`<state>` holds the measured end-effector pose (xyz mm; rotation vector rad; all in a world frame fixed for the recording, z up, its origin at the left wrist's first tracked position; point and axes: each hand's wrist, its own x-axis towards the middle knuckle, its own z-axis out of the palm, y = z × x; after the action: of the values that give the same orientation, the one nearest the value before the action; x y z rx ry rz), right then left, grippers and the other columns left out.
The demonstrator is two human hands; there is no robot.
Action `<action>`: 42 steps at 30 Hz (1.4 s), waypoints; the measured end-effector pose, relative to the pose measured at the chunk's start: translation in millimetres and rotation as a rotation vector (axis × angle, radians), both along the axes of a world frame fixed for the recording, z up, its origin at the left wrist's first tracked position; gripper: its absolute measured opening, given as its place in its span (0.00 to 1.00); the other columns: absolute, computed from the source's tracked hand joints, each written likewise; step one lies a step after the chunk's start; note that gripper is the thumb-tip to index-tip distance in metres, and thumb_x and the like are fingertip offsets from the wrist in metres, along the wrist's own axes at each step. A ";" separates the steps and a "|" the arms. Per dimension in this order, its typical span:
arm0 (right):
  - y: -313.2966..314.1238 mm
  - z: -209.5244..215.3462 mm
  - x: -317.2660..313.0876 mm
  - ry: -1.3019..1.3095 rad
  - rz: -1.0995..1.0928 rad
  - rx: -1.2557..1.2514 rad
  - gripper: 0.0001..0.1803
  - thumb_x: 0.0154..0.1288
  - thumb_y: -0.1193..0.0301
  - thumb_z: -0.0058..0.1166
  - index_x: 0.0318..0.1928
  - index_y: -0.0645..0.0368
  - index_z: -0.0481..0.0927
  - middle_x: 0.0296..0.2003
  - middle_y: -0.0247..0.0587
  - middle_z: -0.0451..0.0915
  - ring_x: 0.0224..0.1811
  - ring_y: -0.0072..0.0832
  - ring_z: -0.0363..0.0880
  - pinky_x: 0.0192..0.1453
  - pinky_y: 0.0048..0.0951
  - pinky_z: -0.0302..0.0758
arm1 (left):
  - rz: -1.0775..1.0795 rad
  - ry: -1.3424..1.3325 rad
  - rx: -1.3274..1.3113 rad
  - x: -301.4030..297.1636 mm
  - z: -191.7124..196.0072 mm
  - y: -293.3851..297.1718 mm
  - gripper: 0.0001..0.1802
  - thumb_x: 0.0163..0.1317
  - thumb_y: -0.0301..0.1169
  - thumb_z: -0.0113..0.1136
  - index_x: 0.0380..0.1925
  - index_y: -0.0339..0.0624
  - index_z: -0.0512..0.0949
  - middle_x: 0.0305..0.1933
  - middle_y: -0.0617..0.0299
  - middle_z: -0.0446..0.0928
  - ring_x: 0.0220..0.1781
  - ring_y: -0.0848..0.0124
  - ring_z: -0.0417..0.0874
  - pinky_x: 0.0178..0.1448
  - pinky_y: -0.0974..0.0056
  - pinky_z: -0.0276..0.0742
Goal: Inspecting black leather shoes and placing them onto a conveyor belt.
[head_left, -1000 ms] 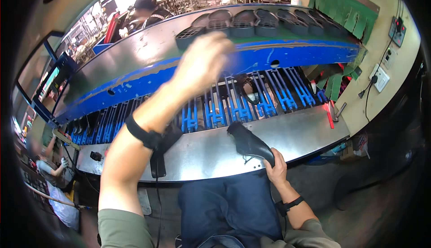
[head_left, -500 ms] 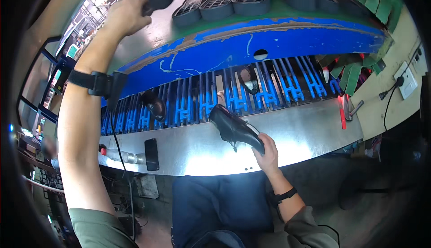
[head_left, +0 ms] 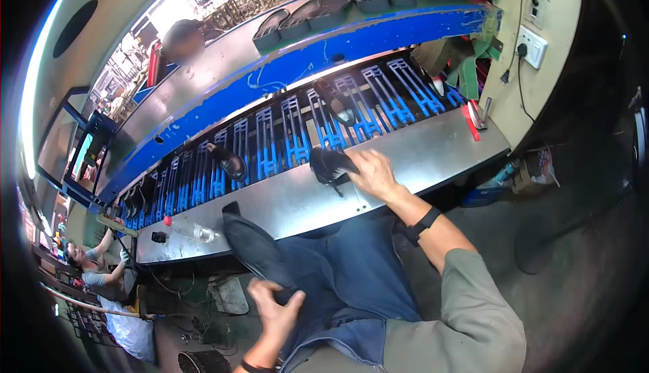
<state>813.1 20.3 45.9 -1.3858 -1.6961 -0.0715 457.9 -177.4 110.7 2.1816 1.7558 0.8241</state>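
Note:
My left hand (head_left: pixel 274 305) is low in front of my lap, its fingers closed round one end of a long black shoe sole (head_left: pixel 253 243). The sole stands tilted, its far end over the edge of the metal ledge (head_left: pixel 405 163). On the ledge, my right hand (head_left: pixel 372 172) grips a black lace-up shoe (head_left: pixel 329 167) by one end. The hand covers part of that shoe. Beyond the ledge, a dark shoe (head_left: pixel 230 165) and another dark shoe (head_left: pixel 340 111) lie on a row of blue metal rods (head_left: pixel 291 133).
Several black soles (head_left: pixel 295 23) line the raised shelf with the blue front (head_left: pixel 304 69). A clear bottle (head_left: pixel 197 232) lies left on the ledge; a red-handled tool (head_left: pixel 472 123) lies right. A co-worker (head_left: pixel 105 271) is at far left. A wall socket (head_left: pixel 533 47) holds a plugged cable.
My left hand has come down from the raised shelf to my lap with the sole. My right hand has turned the shoe on the ledge. The view has shifted and tilted.

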 end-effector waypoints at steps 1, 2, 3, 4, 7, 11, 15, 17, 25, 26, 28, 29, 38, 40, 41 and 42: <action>-8.9 36.2 -6.0 -0.020 0.043 0.086 0.24 0.50 0.68 0.70 0.50 0.55 0.81 0.38 0.47 0.83 0.40 0.48 0.82 0.45 0.44 0.79 | -0.045 0.084 -0.287 -25.3 -46.4 -23.3 0.32 0.43 0.42 0.81 0.43 0.41 0.72 0.52 0.46 0.66 0.60 0.46 0.70 0.61 0.49 0.70; -22.8 69.3 -12.6 -0.008 0.075 0.116 0.22 0.50 0.67 0.71 0.47 0.55 0.81 0.37 0.47 0.83 0.39 0.47 0.82 0.44 0.44 0.79 | -0.003 0.143 -0.571 -33.2 -65.9 -36.2 0.31 0.45 0.42 0.81 0.43 0.42 0.73 0.52 0.47 0.67 0.53 0.45 0.77 0.53 0.49 0.76; -39.1 96.9 -16.7 0.005 0.095 0.140 0.20 0.50 0.66 0.72 0.44 0.55 0.82 0.36 0.47 0.83 0.38 0.46 0.82 0.44 0.44 0.79 | -0.014 0.175 -0.516 -32.2 -59.0 -38.2 0.32 0.47 0.42 0.81 0.45 0.41 0.73 0.51 0.47 0.70 0.47 0.44 0.80 0.50 0.49 0.78; -49.2 115.6 -24.4 0.067 0.226 0.212 0.21 0.51 0.63 0.73 0.44 0.56 0.82 0.37 0.48 0.84 0.39 0.46 0.83 0.45 0.42 0.79 | -0.012 0.141 -0.507 -39.4 -58.3 -35.8 0.32 0.48 0.42 0.80 0.46 0.40 0.72 0.49 0.46 0.72 0.47 0.44 0.81 0.49 0.49 0.78; -101.6 135.0 -50.7 0.234 0.333 0.017 0.22 0.51 0.63 0.73 0.44 0.59 0.82 0.38 0.49 0.84 0.40 0.46 0.82 0.46 0.41 0.79 | 0.064 -0.058 -0.506 -62.8 -62.4 -15.8 0.45 0.47 0.42 0.81 0.61 0.39 0.64 0.39 0.51 0.78 0.40 0.55 0.82 0.44 0.53 0.79; -153.8 68.9 -84.3 0.582 0.422 -0.508 0.23 0.56 0.62 0.72 0.48 0.62 0.82 0.38 0.41 0.84 0.43 0.28 0.83 0.51 0.31 0.78 | 0.164 -0.588 -0.263 -105.9 -136.4 64.9 0.51 0.54 0.40 0.76 0.74 0.40 0.57 0.47 0.50 0.80 0.49 0.57 0.83 0.57 0.57 0.77; -176.9 24.4 -100.4 0.944 0.463 -0.716 0.24 0.64 0.63 0.67 0.56 0.64 0.78 0.46 0.37 0.83 0.48 0.24 0.81 0.56 0.30 0.77 | 0.046 -0.440 -0.227 -119.9 -133.4 140.3 0.19 0.66 0.39 0.66 0.48 0.34 0.84 0.46 0.51 0.83 0.51 0.61 0.83 0.59 0.59 0.75; -203.6 18.4 -106.8 1.468 0.671 -0.715 0.23 0.70 0.63 0.61 0.58 0.65 0.76 0.49 0.39 0.83 0.51 0.27 0.82 0.59 0.33 0.78 | 0.088 -1.125 -0.470 -103.4 -121.8 140.9 0.17 0.70 0.36 0.62 0.44 0.29 0.84 0.38 0.58 0.84 0.38 0.69 0.85 0.46 0.67 0.78; -264.9 -52.6 -92.2 1.587 0.587 -1.040 0.40 0.73 0.45 0.48 0.68 0.70 0.67 0.54 0.63 0.80 0.55 0.52 0.83 0.61 0.48 0.81 | -0.408 -1.792 -0.718 -99.6 -22.9 86.8 0.41 0.74 0.57 0.42 0.68 0.27 0.63 0.65 0.35 0.73 0.69 0.44 0.74 0.72 0.39 0.71; -264.6 -52.1 -89.1 1.622 0.623 -1.050 0.36 0.74 0.50 0.49 0.66 0.69 0.69 0.55 0.56 0.81 0.55 0.44 0.83 0.61 0.42 0.80 | -0.492 -1.784 -0.654 -100.3 -25.2 84.6 0.42 0.74 0.60 0.37 0.68 0.30 0.64 0.63 0.37 0.74 0.68 0.44 0.75 0.70 0.39 0.72; -255.0 -56.8 -88.1 1.660 0.677 -1.064 0.31 0.75 0.54 0.49 0.65 0.68 0.70 0.56 0.49 0.81 0.56 0.37 0.82 0.61 0.37 0.80 | -0.559 -1.806 -0.638 -98.6 -26.1 77.9 0.49 0.72 0.69 0.25 0.68 0.32 0.65 0.59 0.40 0.77 0.65 0.43 0.77 0.67 0.39 0.76; -245.3 -39.7 -95.9 1.617 0.648 -1.101 0.33 0.74 0.53 0.51 0.65 0.69 0.70 0.56 0.49 0.81 0.55 0.36 0.82 0.61 0.35 0.79 | -0.549 -1.797 -0.634 -92.3 -17.6 73.0 0.49 0.72 0.69 0.25 0.68 0.32 0.65 0.59 0.40 0.77 0.65 0.43 0.77 0.67 0.39 0.76; -213.0 54.6 -149.5 1.202 0.967 -1.120 0.44 0.71 0.44 0.51 0.68 0.73 0.66 0.60 0.45 0.76 0.60 0.28 0.74 0.66 0.30 0.69 | -0.574 -1.452 -0.515 -14.0 41.6 48.3 0.41 0.78 0.55 0.20 0.58 0.28 0.73 0.55 0.38 0.79 0.62 0.43 0.79 0.68 0.42 0.75; -216.9 49.2 -146.6 1.218 0.973 -1.114 0.44 0.71 0.43 0.51 0.68 0.73 0.66 0.60 0.45 0.76 0.61 0.28 0.74 0.67 0.30 0.69 | -0.584 -1.216 -0.446 -7.5 50.1 46.0 0.42 0.76 0.55 0.22 0.55 0.27 0.76 0.54 0.37 0.80 0.61 0.43 0.80 0.67 0.43 0.74; -216.8 50.4 -145.7 1.212 0.983 -1.088 0.44 0.71 0.43 0.51 0.69 0.73 0.66 0.60 0.46 0.76 0.61 0.28 0.74 0.67 0.30 0.69 | -0.585 -1.215 -0.451 -5.7 50.3 45.4 0.42 0.76 0.55 0.22 0.55 0.27 0.76 0.54 0.37 0.80 0.61 0.43 0.80 0.67 0.43 0.74; -216.7 51.8 -145.1 1.206 0.993 -1.061 0.44 0.72 0.43 0.51 0.69 0.73 0.66 0.60 0.46 0.76 0.62 0.29 0.74 0.67 0.30 0.69 | -0.589 -1.187 -0.436 -4.7 50.1 43.7 0.42 0.76 0.56 0.22 0.55 0.27 0.76 0.54 0.37 0.79 0.61 0.43 0.79 0.68 0.43 0.73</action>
<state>668.0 -196.4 97.7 -0.6637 -1.0716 1.9963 453.1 -133.7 160.8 1.2692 0.5757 1.0757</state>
